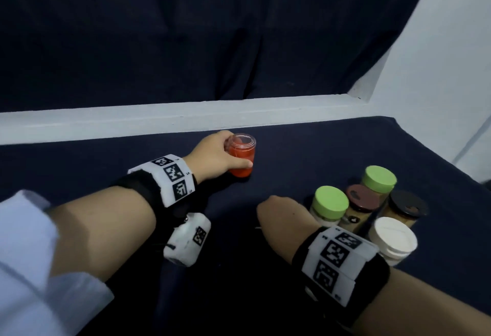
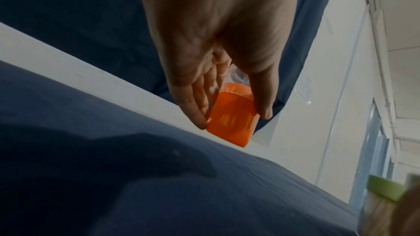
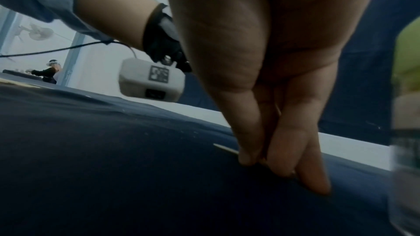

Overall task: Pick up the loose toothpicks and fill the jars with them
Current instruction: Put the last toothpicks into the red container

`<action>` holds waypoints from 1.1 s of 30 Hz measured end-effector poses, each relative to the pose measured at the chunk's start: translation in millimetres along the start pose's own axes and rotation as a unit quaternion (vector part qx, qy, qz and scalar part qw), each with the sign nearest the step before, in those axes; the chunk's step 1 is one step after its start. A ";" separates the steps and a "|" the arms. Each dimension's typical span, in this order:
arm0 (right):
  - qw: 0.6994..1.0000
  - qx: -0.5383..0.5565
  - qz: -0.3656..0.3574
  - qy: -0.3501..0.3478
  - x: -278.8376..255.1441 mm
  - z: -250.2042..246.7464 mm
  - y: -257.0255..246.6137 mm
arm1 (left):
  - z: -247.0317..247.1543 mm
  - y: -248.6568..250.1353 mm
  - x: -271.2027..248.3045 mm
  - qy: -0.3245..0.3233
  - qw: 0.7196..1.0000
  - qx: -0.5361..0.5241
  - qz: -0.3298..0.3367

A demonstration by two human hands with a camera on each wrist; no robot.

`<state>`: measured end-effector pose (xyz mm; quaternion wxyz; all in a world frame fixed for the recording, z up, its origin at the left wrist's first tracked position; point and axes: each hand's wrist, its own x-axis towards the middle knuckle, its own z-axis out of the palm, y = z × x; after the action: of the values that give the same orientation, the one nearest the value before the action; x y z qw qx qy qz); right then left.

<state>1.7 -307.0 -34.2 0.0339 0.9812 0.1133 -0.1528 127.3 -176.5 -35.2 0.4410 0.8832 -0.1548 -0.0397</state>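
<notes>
Toothpick (image 3: 225,148) lies flat on the dark surface (image 1: 292,149), pinched under our right hand (image 1: 281,214): light, stiff, thin, best nipped mid-length. Our left hand (image 1: 212,157) wraps the open orange jar (image 1: 241,155), smooth and light, by its sides.

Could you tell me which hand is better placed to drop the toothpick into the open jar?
Right. The right hand already pinches the thin wooden toothpick; the left hand grips the lidless orange plastic jar.
</notes>
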 end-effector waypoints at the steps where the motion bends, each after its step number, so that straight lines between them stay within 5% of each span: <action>1: 1.000 -0.006 0.002 -0.003 -0.9 -1.3 -3.4 | -13.6 -4.9 -9.9 0.010 1.000 -0.006 -0.006; 9: 0.996 0.048 -0.076 0.018 8.0 -23.1 -81.8 | -112.6 -50.9 -102.6 0.088 0.992 0.002 -0.088; 15: 0.982 0.067 -0.169 -0.046 26.7 -22.6 -168.0 | -162.4 -83.9 -179.0 0.156 0.977 0.013 -0.147; 22: 0.962 0.094 -0.253 -0.040 39.1 -14.0 -223.0 | -182.3 -106.0 -259.7 0.225 0.959 0.004 -0.175; 26: 0.953 0.191 -0.234 -0.007 47.7 -21.1 -225.2 | -179.7 -113.8 -275.9 0.254 0.948 0.019 -0.190; 29: 0.915 0.325 -0.232 0.066 49.6 -31.2 -222.4 | -171.1 -111.6 -276.3 0.266 0.944 0.062 -0.184; 33: 0.865 0.421 -0.271 0.034 44.8 -40.5 -227.5 | -155.6 -98.0 -270.0 0.272 0.947 0.098 -0.143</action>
<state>2.2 -72.3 -16.7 -0.4286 0.8376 0.3009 -0.1555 -73.4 81.3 -36.0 0.3671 0.9122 0.0960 0.1547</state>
